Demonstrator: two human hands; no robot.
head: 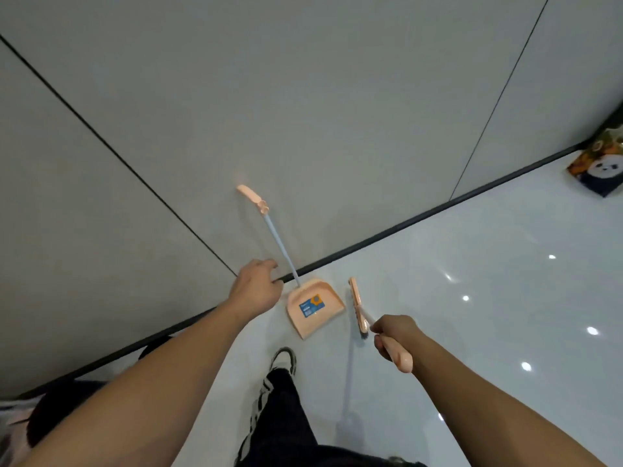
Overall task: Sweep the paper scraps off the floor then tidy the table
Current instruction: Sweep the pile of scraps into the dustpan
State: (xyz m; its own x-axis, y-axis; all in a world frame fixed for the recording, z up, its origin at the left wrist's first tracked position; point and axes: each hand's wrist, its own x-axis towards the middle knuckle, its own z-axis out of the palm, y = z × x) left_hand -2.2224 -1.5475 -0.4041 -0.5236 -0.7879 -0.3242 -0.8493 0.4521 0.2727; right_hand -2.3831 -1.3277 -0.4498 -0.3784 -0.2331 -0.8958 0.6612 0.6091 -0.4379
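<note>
Two hands in view: right hand (392,335) grips the broom (358,308) by its peach handle, brush head on the floor (472,298) at 3 o'clock of the dustpan (315,308). Left hand (256,284), fingers loosely curled and holding nothing, hovers at 9 o'clock of the dustpan, near its long handle leaning against the wall (303,112).

dustpan (315,306): smooth peach plastic | floor (488,315): glossy pale tile | wall (303,96): matt grey panels

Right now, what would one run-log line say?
right hand grips broom | left hand open near dustpan handle | dustpan on floor by wall
</note>
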